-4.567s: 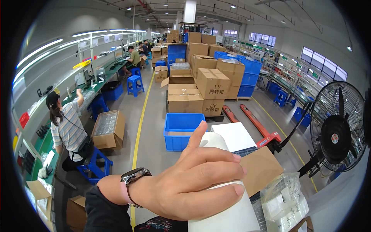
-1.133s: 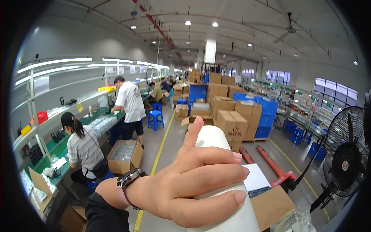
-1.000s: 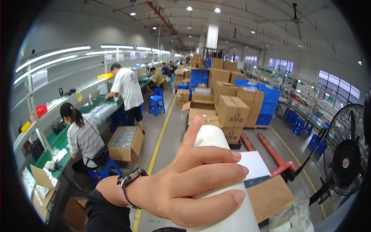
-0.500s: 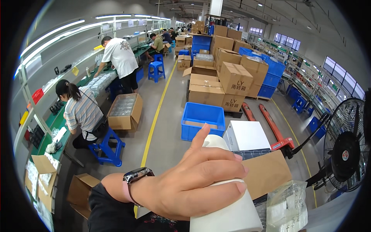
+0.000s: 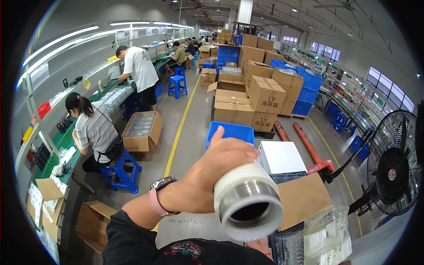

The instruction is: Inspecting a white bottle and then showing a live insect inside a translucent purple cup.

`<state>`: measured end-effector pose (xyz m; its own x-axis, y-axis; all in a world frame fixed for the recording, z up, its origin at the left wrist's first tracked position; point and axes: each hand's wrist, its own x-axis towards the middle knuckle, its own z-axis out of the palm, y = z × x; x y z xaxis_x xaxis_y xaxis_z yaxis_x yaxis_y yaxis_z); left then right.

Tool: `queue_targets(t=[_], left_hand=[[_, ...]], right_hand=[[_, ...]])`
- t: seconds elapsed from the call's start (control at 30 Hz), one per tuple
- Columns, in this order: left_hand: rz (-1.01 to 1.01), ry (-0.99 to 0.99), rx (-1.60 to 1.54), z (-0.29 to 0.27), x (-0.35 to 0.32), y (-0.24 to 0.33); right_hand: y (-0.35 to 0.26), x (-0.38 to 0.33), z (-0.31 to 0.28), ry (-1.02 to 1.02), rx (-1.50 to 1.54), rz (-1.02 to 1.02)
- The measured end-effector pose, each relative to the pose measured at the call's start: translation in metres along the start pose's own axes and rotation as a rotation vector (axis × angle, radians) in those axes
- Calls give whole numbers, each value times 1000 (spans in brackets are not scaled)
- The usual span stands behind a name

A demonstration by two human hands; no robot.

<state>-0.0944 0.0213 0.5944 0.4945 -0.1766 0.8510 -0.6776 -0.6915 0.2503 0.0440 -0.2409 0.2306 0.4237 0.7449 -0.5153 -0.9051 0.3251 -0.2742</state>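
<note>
My left hand (image 5: 207, 176), with a watch on a pink strap at the wrist, is wrapped round a white insulated bottle (image 5: 261, 176). The bottle is tilted so that its mouth faces me. A shiny metal neck and a pale rim surround the dark opening, and no lid sits on it. Below the bottle, at the lower edge, a small part of my right hand (image 5: 259, 245) shows, with a red cord at its wrist. The bottle hides its fingers, so I cannot tell what it holds.
A cardboard flap (image 5: 304, 198), a clear plastic bag (image 5: 327, 238) and a white box (image 5: 282, 158) lie to the right, near a black fan (image 5: 392, 172). Ahead are a blue crate (image 5: 234, 132), stacked cartons (image 5: 267, 95) and a red pallet jack (image 5: 313, 152). People work along the left bench.
The bottle has turned in my left hand's grip, bringing its open mouth into view. My left hand has shifted slightly left and up. Part of my right hand has appeared at the lower edge.
</note>
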Motion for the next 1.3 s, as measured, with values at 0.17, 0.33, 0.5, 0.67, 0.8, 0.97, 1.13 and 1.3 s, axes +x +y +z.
queue_targets(t=[0.17, 0.33, 0.5, 0.67, 0.8, 0.97, 1.13, 1.3], left_hand=[[-22, 26, 60, -2, 2, -4], [52, 36, 107, 2, 8, -3], [144, 33, 85, 7, 17, 5], [140, 107, 137, -3, 21, 1], [163, 21, 42, 9, 25, 18], [185, 20, 36, 8, 26, 32], [155, -30, -24, 5, 32, 40], [112, -30, -93, 8, 27, 28]], right_hand=[[-1, -12, 9, 31, 8, -35], [-1, -8, 5, 42, 6, -37], [0, -10, 3, -23, 22, -36], [-1, -6, 1, 3, 23, -23], [1, 3, -13, -30, 49, -3], [1, 5, -16, -7, 41, -11], [1, 5, -14, 62, 42, -18], [2, 4, -13, 49, 51, -10]])
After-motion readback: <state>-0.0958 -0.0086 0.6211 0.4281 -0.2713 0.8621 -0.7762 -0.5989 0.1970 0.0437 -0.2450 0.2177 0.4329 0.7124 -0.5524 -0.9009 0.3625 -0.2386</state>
